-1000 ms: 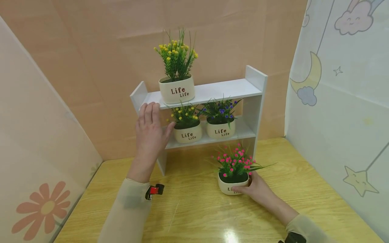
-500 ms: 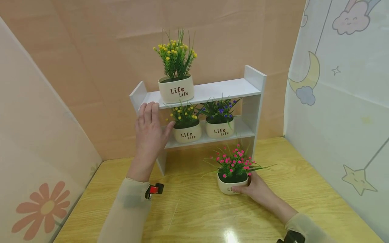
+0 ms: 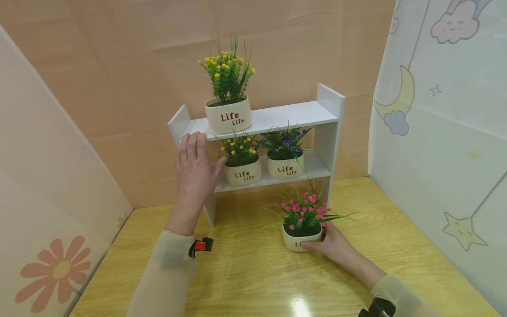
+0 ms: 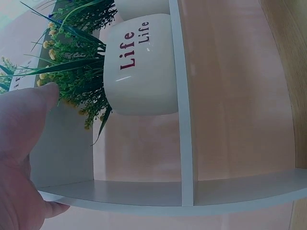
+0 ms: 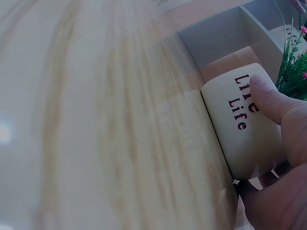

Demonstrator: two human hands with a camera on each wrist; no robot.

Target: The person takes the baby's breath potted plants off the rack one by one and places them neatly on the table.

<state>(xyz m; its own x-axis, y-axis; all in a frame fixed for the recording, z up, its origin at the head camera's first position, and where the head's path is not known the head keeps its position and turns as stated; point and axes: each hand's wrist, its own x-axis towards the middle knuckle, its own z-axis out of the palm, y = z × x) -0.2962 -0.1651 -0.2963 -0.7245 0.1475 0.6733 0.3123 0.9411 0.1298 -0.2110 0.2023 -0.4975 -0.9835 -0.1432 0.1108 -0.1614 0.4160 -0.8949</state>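
My right hand (image 3: 334, 242) holds a cream flowerpot (image 3: 293, 243) of pink flowers on the table; its thumb lies across the "Life" lettering, and in the right wrist view the pot (image 5: 242, 129) stands with its base on the wood. My left hand (image 3: 195, 169) rests on the upper left front of a white two-tier shelf (image 3: 295, 116), its fingers fairly straight and fingertips at the top board's edge. The left thumb (image 4: 45, 96) is close to the yellow flowers of a middle-tier pot (image 4: 139, 72); whether it touches them I cannot tell.
A taller yellow-flowered pot (image 3: 228, 115) stands on the shelf's top tier. Beside the middle-tier yellow-flowered pot is a purple-flowered pot (image 3: 286, 165). The wooden table (image 3: 245, 273) runs up to a peach backdrop (image 3: 119, 88), with patterned panels on both sides.
The view shifts slightly, moving the whole scene a little left and up. Both hands keep their places on the shelf and the pink-flowered pot.
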